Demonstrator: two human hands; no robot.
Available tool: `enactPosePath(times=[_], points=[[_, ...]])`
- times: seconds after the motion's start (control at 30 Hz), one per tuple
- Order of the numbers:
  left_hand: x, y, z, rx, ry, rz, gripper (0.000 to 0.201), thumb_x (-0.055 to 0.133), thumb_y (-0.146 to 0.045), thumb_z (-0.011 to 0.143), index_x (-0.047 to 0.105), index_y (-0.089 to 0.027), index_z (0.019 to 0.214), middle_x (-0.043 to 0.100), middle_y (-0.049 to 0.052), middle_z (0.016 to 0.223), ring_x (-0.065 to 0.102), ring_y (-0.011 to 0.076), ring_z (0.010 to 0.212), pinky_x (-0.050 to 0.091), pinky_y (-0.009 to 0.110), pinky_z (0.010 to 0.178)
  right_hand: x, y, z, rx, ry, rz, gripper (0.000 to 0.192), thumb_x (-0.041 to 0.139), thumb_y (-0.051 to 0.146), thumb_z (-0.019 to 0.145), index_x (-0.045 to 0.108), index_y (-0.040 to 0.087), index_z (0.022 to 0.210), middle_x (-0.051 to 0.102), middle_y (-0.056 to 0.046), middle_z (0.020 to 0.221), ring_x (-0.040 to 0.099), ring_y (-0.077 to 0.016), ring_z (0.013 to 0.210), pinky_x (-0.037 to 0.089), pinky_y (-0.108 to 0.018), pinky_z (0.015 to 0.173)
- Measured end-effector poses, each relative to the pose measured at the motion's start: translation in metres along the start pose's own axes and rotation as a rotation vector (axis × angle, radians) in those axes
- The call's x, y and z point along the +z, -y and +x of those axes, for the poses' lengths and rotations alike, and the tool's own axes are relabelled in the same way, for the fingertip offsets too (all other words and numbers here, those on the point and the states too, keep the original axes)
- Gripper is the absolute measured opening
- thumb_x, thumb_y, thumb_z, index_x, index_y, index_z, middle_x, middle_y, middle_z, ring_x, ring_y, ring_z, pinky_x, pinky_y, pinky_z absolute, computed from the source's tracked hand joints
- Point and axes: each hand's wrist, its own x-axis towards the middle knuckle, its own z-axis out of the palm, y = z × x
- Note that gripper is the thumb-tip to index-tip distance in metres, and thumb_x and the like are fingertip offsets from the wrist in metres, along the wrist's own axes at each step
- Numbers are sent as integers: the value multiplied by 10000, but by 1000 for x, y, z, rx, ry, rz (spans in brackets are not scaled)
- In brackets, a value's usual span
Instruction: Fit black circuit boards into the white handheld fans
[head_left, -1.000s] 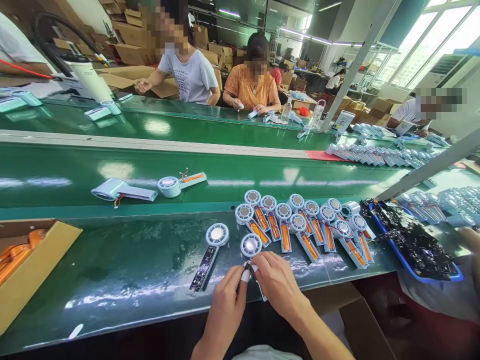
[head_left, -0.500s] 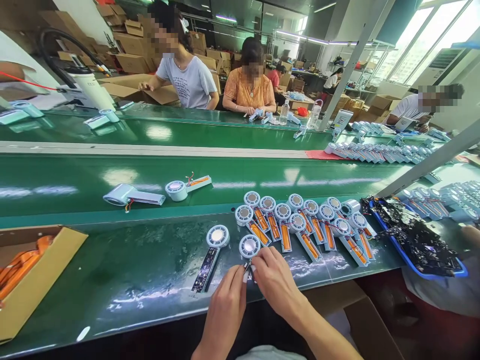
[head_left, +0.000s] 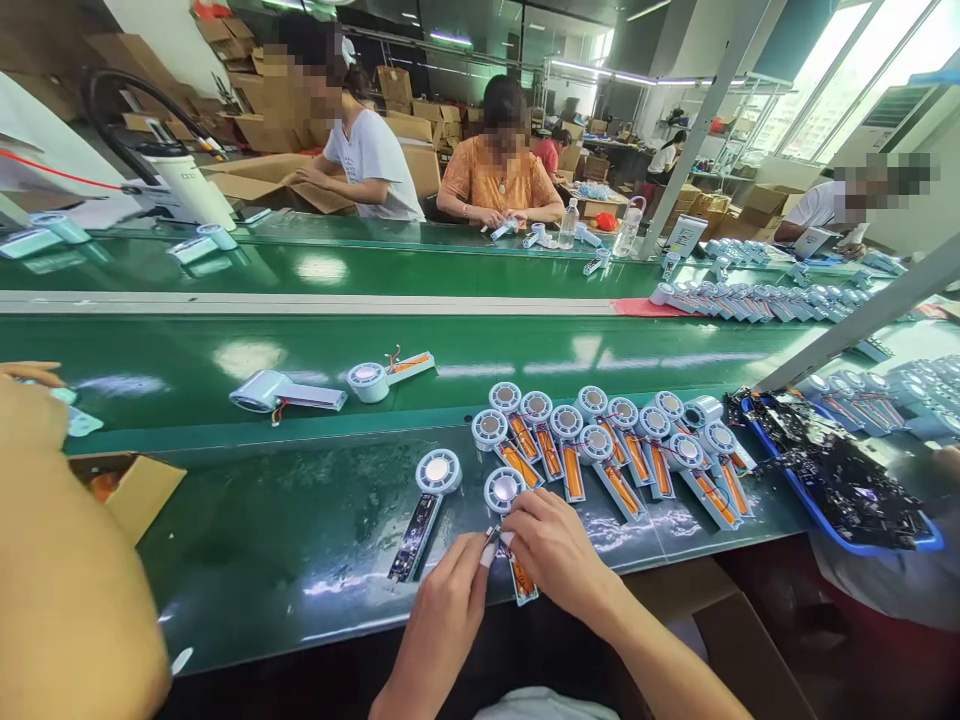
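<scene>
Over an opened handheld fan [head_left: 505, 490] on the near bench, my two hands meet. My left hand [head_left: 448, 590] is closed, its thumb and fingers pinching the end of a small dark circuit board [head_left: 493, 532]. White covers wrap some fingertips. My right hand [head_left: 559, 550] is closed too, its fingertips at the board and over the fan's neck; what they grip is hidden. Below them shows the fan's handle [head_left: 524, 582] with an orange battery and wires. To the left lies another fan [head_left: 438, 471], a circuit board [head_left: 415, 538] filling its handle.
Several opened fans [head_left: 596, 443] with orange batteries crowd the bench to the right, beside a blue tray [head_left: 862, 548] of circuit boards. Two fans [head_left: 289, 391] lie on the green belt. A co-worker's arm [head_left: 67, 560] reaches in at left over a cardboard box [head_left: 154, 495].
A co-worker's arm has come in from the left. The fans on the belt have shifted right. My hands stay together, and more of the fan's handle shows below them.
</scene>
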Motion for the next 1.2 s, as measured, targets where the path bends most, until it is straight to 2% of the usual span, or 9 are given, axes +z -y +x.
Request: enactPosePath(times=[0.17, 0.3, 0.4, 0.53, 0.67, 0.83, 0.93, 1.1, 1.2], points=[[-5, 6, 3, 78, 63, 136, 351, 353, -149, 974, 662, -226, 1122, 745, 90, 1031, 752, 250, 886, 602, 352, 726, 6, -5, 0, 125, -7, 188, 173, 622, 48, 874, 685, 209, 878, 653, -23, 893, 640, -175, 837, 486, -264, 752], [-14, 7, 10, 65, 174, 118, 366, 349, -96, 964, 657, -222, 1116, 728, 83, 1072, 731, 235, 940, 581, 335, 795, 8, -10, 0, 150, -1, 331, 233, 602, 4, 833, 667, 201, 939, 646, -33, 926, 647, -173, 810, 513, -260, 740], [-22, 3, 16, 39, 247, 66, 355, 346, -61, 958, 664, -209, 1012, 708, 69, 996, 703, 219, 923, 546, 304, 797, 4, -18, 0, 83, 50, 421, 280, 576, 24, 864, 676, 217, 1041, 652, -43, 953, 655, -184, 835, 529, -275, 760], [-24, -1, 21, 8, 289, 58, 310, 394, -32, 942, 653, -199, 907, 678, 44, 911, 668, 192, 849, 495, 262, 754, 7, -29, 0, -38, 71, 454, 209, 536, 162, 963, 730, 234, 994, 683, -66, 934, 676, -209, 855, 552, -299, 770], [-23, -1, 22, -8, 276, 71, 222, 501, -57, 922, 646, -210, 851, 686, 14, 896, 664, 164, 836, 469, 223, 752, 17, -36, -4, -26, -33, 413, 227, 521, 288, 992, 742, 236, 998, 722, -88, 974, 709, -229, 888, 582, -309, 786], [-15, -3, 16, -101, 199, 77, 218, 507, -71, 919, 655, -205, 831, 711, 21, 860, 678, 165, 832, 464, 219, 744, 14, -49, -18, 29, 33, 454, 282, 574, 342, 960, 689, 258, 1203, 756, -50, 923, 729, -190, 733, 605, -239, 664], [-7, -5, 12, -171, 143, 75, 220, 497, -69, 907, 668, -204, 870, 742, 42, 887, 701, 186, 871, 471, 234, 762, 12, -58, -28, -7, 42, 470, 331, 601, 327, 935, 675, 273, 1254, 763, -64, 1023, 748, -200, 808, 615, -230, 698], [0, -12, 5, -269, 102, -8, 228, 470, -98, 894, 663, -219, 875, 769, 49, 851, 731, 214, 844, 477, 255, 708, 9, -48, -33, -6, 100, 520, 235, 607, 258, 905, 762, 272, 1081, 787, -56, 958, 759, -201, 775, 614, -236, 701], [-2, -14, 0, -320, 92, -104, 249, 398, -143, 925, 618, -200, 1028, 770, 86, 906, 723, 234, 841, 486, 294, 699, 3, -34, -29, 186, -57, 512, 244, 552, 308, 943, 777, 260, 1022, 797, -73, 987, 768, -256, 906, 616, -319, 805]])
